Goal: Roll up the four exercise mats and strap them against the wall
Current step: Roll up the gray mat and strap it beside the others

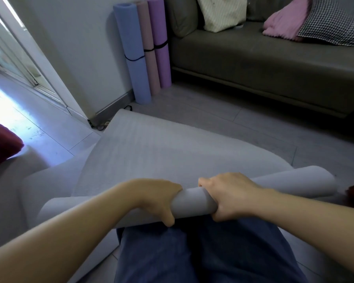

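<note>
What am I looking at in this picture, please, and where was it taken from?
There is no machine here: a camera worn on a person's head looks down at their two bare hands. The left hand and right hand both grip the rolled-up end of a grey mat; the rest of it lies flat on the floor. Against the wall stand three finished rolls, a blue mat, pink mat and purple mat, each with a black strap, beside a sofa.

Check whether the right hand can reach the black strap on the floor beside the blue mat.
Probably not yet: right hand grips the grey mat roll, and the black strap lies beyond its unrolled stretch.
</note>
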`<state>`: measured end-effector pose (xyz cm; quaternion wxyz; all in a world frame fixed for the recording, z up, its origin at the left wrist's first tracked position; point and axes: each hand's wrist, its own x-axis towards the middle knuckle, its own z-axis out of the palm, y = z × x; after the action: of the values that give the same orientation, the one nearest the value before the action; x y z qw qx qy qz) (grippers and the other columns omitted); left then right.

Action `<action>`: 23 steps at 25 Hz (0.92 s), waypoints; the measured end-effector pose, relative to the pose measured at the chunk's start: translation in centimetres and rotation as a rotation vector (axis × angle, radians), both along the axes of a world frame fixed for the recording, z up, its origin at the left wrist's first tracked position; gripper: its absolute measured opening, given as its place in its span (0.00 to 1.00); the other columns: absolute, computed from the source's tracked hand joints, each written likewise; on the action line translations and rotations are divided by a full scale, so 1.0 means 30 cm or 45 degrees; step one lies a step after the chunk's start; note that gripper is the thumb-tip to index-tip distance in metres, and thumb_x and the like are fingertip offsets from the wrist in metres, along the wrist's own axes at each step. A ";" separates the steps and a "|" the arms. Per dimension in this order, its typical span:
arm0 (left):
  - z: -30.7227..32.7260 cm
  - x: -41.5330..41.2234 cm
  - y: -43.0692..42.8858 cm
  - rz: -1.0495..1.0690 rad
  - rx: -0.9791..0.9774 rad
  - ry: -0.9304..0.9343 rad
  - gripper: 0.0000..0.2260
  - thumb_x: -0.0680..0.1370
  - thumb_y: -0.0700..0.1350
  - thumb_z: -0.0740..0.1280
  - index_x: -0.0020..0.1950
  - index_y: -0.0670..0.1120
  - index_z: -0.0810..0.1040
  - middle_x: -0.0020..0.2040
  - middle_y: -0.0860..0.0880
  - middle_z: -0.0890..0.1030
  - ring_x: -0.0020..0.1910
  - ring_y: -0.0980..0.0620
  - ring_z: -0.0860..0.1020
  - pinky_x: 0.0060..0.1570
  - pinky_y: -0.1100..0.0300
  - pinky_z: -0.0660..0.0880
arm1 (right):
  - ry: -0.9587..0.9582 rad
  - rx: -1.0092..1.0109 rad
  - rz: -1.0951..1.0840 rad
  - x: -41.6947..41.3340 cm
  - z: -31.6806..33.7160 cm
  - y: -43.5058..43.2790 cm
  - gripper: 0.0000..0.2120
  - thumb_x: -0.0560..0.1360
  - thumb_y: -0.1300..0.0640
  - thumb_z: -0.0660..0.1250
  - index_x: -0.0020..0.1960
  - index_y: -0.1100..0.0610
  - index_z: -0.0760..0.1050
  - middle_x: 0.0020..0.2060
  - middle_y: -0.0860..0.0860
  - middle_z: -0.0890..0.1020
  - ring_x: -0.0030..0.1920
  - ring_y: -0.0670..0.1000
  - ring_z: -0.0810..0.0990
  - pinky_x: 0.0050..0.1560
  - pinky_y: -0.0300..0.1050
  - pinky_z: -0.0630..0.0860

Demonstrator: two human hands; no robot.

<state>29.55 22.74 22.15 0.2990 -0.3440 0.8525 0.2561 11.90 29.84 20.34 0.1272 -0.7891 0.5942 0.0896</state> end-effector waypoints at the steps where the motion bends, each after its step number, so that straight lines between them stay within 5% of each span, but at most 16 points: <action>1: -0.021 0.017 0.025 -0.005 -0.118 0.051 0.21 0.69 0.51 0.72 0.59 0.50 0.70 0.56 0.51 0.74 0.48 0.51 0.74 0.45 0.57 0.72 | -0.001 0.033 -0.007 0.001 -0.017 0.003 0.19 0.66 0.48 0.69 0.53 0.49 0.66 0.50 0.50 0.80 0.51 0.57 0.79 0.39 0.44 0.65; 5: -0.115 0.069 0.130 -0.183 -0.993 0.332 0.24 0.57 0.47 0.75 0.51 0.47 0.77 0.45 0.47 0.76 0.41 0.45 0.77 0.36 0.51 0.76 | -0.124 0.277 -0.106 -0.027 -0.015 -0.023 0.19 0.64 0.48 0.72 0.49 0.46 0.64 0.41 0.46 0.77 0.43 0.53 0.76 0.33 0.43 0.65; 9: -0.092 0.028 0.120 -0.090 -0.916 0.165 0.25 0.69 0.49 0.69 0.63 0.49 0.66 0.55 0.48 0.73 0.52 0.45 0.75 0.48 0.53 0.69 | -0.266 0.478 -0.184 -0.039 0.007 -0.070 0.20 0.64 0.50 0.75 0.51 0.47 0.69 0.46 0.46 0.77 0.47 0.50 0.76 0.40 0.44 0.70; 13: -0.060 0.042 0.029 -0.051 -0.587 0.219 0.25 0.69 0.51 0.69 0.62 0.50 0.64 0.55 0.49 0.75 0.52 0.46 0.77 0.46 0.55 0.71 | -0.015 -0.498 0.020 0.009 -0.107 0.015 0.31 0.58 0.44 0.74 0.58 0.50 0.72 0.49 0.48 0.76 0.48 0.52 0.75 0.45 0.47 0.72; 15: -0.045 0.023 -0.023 -0.019 -0.288 0.157 0.26 0.68 0.50 0.71 0.63 0.50 0.65 0.55 0.48 0.77 0.51 0.46 0.76 0.43 0.56 0.70 | -0.025 -0.671 0.022 0.024 -0.149 0.023 0.31 0.52 0.46 0.76 0.53 0.52 0.75 0.41 0.49 0.78 0.38 0.53 0.78 0.35 0.46 0.72; 17: -0.023 -0.004 -0.068 -0.015 -0.177 0.069 0.29 0.69 0.49 0.73 0.66 0.50 0.64 0.59 0.47 0.75 0.53 0.47 0.74 0.46 0.57 0.69 | -0.021 -0.592 -0.050 0.027 -0.131 -0.012 0.26 0.56 0.49 0.74 0.53 0.51 0.74 0.41 0.49 0.78 0.40 0.54 0.78 0.36 0.45 0.70; 20: -0.030 -0.026 -0.021 -0.068 -0.637 0.127 0.35 0.69 0.51 0.71 0.72 0.53 0.58 0.63 0.47 0.65 0.60 0.45 0.68 0.51 0.54 0.69 | -0.126 -0.292 -0.132 0.008 -0.078 -0.058 0.25 0.65 0.47 0.70 0.59 0.49 0.68 0.51 0.48 0.78 0.50 0.54 0.78 0.43 0.46 0.68; 23: -0.112 -0.020 0.074 -0.119 -1.044 0.229 0.35 0.66 0.48 0.74 0.70 0.51 0.62 0.57 0.46 0.70 0.50 0.43 0.75 0.47 0.50 0.72 | -0.185 -0.058 -0.136 -0.018 -0.046 -0.097 0.25 0.64 0.45 0.71 0.57 0.47 0.67 0.53 0.47 0.80 0.52 0.53 0.79 0.42 0.44 0.69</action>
<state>28.94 24.96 18.79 0.0730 -0.3716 0.9212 -0.0893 11.36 26.93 18.97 0.1567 -0.7635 0.6264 0.0116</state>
